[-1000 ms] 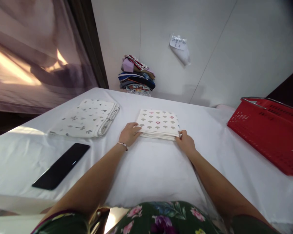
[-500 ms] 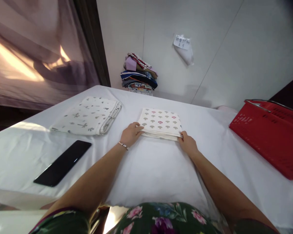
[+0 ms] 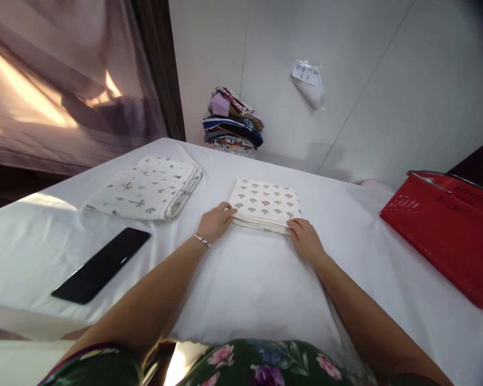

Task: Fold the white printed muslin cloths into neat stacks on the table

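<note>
While flat, folded cloth [image 3: 265,202] between left hand [image 3: 215,222] and right hand [image 3: 306,240], both unclenched at its near corners.

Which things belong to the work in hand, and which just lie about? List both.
In hand: mushroom-print folded cloth, with left hand and right hand at its near corners.
Lying about: grey-patterned folded cloth, black phone, red basket, stacked clothes by the wall, paper note.
</note>
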Motion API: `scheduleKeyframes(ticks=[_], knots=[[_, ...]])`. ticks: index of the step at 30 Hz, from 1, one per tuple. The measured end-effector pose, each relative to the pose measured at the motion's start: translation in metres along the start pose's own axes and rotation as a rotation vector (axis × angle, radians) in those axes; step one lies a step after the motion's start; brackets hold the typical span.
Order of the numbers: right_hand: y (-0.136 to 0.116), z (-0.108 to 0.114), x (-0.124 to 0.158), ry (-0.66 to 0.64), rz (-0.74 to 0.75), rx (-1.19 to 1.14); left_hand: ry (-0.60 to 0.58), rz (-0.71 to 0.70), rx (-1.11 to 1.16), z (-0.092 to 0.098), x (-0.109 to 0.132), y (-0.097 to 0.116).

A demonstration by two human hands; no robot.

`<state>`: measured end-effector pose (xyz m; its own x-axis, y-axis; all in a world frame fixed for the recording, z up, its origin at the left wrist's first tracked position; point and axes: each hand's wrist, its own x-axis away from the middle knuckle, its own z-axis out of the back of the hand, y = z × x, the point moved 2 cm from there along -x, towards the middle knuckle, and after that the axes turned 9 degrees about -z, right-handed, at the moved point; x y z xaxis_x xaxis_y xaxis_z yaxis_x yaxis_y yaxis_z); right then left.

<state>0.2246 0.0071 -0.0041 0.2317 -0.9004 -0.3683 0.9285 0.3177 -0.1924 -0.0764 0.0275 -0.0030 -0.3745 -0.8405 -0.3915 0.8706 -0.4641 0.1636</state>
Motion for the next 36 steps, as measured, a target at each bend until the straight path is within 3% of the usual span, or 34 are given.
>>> scheduleKeyframes(ticks=[5,10,13,15,20,27,32,36], knots=[[0.012,-0.005,0.004,0.032,0.000,-0.115,0.021,0.003,0.019,0.002,0.001,0.001],[-0.009,0.010,-0.005,0.039,0.002,-0.028,0.130,-0.136,-0.033,0.012,-0.002,0.017],[-0.021,0.011,-0.013,0.014,0.040,-0.008,0.077,-0.268,0.001,0.009,-0.004,0.026],[-0.022,0.004,-0.015,-0.090,0.059,0.027,0.006,-0.299,0.024,0.002,-0.003,0.026],[-0.016,-0.010,-0.012,-0.283,0.038,0.059,-0.059,-0.249,0.050,-0.012,-0.004,0.019],[-0.024,-0.002,-0.062,-0.311,-0.024,0.023,-0.031,-0.212,0.080,-0.012,-0.008,0.019],[-0.004,-0.020,-0.088,-0.354,-0.165,0.053,-0.035,-0.198,0.118,-0.013,-0.006,0.017],[0.005,-0.027,-0.093,-0.398,-0.175,0.051,-0.030,-0.172,0.150,-0.015,-0.007,0.016]])
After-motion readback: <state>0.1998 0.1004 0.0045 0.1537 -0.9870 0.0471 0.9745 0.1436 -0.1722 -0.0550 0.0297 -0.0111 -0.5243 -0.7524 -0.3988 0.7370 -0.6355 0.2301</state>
